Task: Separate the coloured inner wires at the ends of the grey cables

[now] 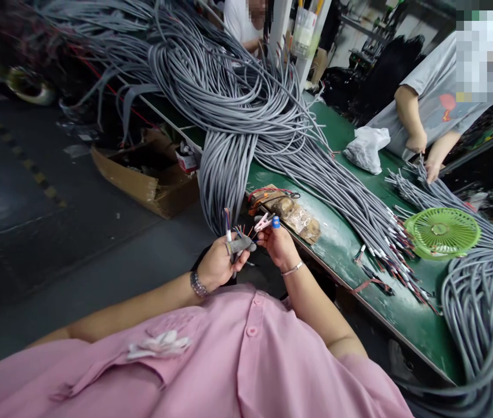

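My left hand (218,262) is closed round the end of a grey cable (241,244), from which thin coloured wires (229,223) stick upward. My right hand (278,242) is beside it, pinching a small pink snip tool (263,222) at the wire ends; a blue cap (276,222) covers one fingertip. Both hands are held in front of my pink shirt, off the near left edge of the green table (351,244).
A big heap of grey cables (229,87) drapes over the table and hangs off its edge. A green fan grille (442,232), a white bag (366,148) and a wooden block (292,212) lie on it. A person's hands (423,151) work across. A cardboard box (146,174) sits on the floor.
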